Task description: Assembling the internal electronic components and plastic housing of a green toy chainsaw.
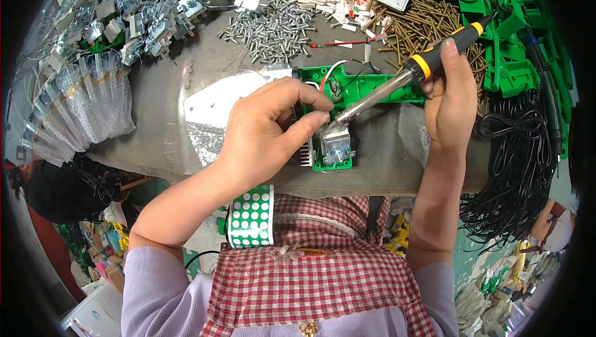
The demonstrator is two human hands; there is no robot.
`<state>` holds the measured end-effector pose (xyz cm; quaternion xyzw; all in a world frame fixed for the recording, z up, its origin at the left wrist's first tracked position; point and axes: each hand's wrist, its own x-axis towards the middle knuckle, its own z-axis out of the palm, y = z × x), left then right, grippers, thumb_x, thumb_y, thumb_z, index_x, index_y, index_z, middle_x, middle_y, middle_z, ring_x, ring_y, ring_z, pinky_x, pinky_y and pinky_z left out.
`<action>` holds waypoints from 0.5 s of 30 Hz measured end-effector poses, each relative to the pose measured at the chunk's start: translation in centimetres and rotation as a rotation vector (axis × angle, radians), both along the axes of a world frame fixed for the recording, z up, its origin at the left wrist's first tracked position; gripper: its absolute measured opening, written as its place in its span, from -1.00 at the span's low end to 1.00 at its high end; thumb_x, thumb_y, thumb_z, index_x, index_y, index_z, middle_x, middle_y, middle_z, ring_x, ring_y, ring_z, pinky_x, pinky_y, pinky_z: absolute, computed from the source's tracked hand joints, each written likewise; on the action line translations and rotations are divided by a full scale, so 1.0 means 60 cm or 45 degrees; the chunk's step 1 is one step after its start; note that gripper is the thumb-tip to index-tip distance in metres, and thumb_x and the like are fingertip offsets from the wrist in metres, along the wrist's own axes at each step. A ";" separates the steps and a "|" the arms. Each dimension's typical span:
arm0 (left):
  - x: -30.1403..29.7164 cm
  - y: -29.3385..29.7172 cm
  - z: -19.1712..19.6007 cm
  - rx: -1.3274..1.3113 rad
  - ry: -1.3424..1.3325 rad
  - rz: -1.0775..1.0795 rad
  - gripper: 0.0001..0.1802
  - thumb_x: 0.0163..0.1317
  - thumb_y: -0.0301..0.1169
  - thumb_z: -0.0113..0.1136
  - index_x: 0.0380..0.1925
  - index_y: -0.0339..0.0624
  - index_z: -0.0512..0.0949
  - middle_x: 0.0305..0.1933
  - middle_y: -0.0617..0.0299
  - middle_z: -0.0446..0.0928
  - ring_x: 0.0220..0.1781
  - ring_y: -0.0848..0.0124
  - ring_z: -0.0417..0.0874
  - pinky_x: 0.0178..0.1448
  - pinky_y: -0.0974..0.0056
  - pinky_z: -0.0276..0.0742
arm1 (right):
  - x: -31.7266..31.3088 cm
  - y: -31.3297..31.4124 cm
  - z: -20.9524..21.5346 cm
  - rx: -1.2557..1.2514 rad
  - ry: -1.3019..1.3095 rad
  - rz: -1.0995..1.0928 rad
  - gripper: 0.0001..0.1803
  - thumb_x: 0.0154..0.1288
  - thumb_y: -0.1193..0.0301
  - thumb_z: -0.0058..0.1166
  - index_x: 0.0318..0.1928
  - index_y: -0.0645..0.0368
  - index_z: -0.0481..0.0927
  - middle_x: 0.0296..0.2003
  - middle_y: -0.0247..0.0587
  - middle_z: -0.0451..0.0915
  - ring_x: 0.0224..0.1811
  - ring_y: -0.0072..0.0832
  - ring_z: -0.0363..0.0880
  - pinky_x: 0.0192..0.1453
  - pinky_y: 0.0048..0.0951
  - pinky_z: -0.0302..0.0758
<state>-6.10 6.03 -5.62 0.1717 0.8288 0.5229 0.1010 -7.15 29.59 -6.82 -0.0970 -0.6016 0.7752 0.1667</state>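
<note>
Hands first: the left hand (261, 122) is curled, thumb and forefinger nearly meeting just beside the tip of a soldering iron with a long bare metal shaft (380, 97), and whether they pinch a fine wire cannot be told; the right hand (452, 98) is wrapped around the iron's black-and-yellow handle. Nearest the body, a boxy silver metal part (337, 150) sits in a square green plastic frame (335, 167) on the grey table (158, 113), the tip at or close to its far edge; actual contact is too small to make out. Good work here likely means a short, steady touch, warming the metal rather than the plastic, which could soften, with the left fingertips well clear of the shaft. Just beyond, a long green plastic housing (369, 81) lies open, thin white and red wires (330, 68) curving up near the iron; leading them aside should spare their insulation. Farther off lie a heap of small silver screws (267, 29) and, to its right, a pile of long brass-coloured screws (428, 20); the handle angles toward that pile, so a careful lift seems wise.
</note>
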 end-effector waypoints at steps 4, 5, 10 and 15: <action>-0.001 0.002 0.000 -0.026 -0.019 0.033 -0.85 0.05 -0.52 0.32 -0.33 -0.15 0.62 -0.44 0.30 0.52 -0.59 0.57 0.35 -0.50 0.42 0.30 | 0.002 0.002 -0.001 0.047 -0.004 0.067 -0.74 0.44 0.23 -0.07 -0.24 0.20 0.47 -0.46 -0.39 0.45 -0.49 -0.71 0.29 -0.44 -0.64 0.19; -0.001 0.001 0.000 -0.041 0.013 0.037 -0.85 0.05 -0.51 0.32 -0.33 -0.15 0.62 -0.44 0.29 0.52 -0.60 0.56 0.35 -0.49 0.42 0.31 | 0.002 -0.004 0.004 -0.006 -0.004 -0.009 -0.74 0.42 0.22 -0.02 -0.29 0.17 0.46 -0.52 -0.42 0.43 -0.53 -0.73 0.25 -0.45 -0.66 0.16; 0.000 0.000 -0.003 -0.013 0.051 -0.009 -0.87 0.12 -0.57 0.29 -0.31 -0.20 0.60 -0.36 0.45 0.51 -0.56 0.75 0.16 -0.50 0.55 0.10 | 0.000 0.014 0.000 0.004 0.015 -0.064 -0.75 0.41 0.25 -0.02 -0.30 0.18 0.45 -0.51 -0.41 0.42 -0.51 -0.71 0.25 -0.44 -0.64 0.15; 0.000 0.000 -0.002 -0.048 0.039 -0.021 -0.87 0.11 -0.57 0.29 -0.31 -0.20 0.60 -0.33 0.44 0.53 -0.56 0.74 0.17 -0.49 0.55 0.12 | 0.004 0.025 -0.004 -0.002 -0.019 -0.070 -0.73 0.41 0.23 -0.02 -0.32 0.17 0.45 -0.52 -0.40 0.42 -0.52 -0.70 0.24 -0.45 -0.62 0.14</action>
